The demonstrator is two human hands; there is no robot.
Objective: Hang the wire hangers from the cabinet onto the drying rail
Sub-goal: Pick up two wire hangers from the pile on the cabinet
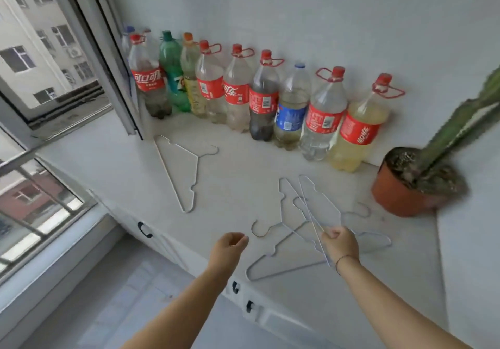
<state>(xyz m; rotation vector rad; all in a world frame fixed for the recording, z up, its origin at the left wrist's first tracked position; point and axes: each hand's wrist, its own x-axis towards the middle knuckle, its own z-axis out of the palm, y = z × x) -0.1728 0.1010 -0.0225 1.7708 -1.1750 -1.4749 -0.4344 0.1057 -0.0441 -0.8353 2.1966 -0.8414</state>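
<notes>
Several white wire hangers lie on the white cabinet top (pixel 232 186). One single hanger (pixel 180 175) rests apart toward the window. A hanger with a rusty hook (pixel 276 251) lies near the front edge, and another hanger (pixel 376 237) lies to the right of my right hand. My right hand (pixel 339 243) is pinched on the lower bar of a tilted hanger (pixel 315 205), lifting it off the pile. My left hand (pixel 230 248) hovers over the front edge with fingers loosely curled, holding nothing. No drying rail is in view.
A row of plastic soda bottles (pixel 259 97) stands along the back wall. A cactus in a terracotta pot (pixel 403 189) sits at the right. An open window (pixel 81 59) is at the left. Cabinet doors with black handles (pixel 144 229) face the tiled floor.
</notes>
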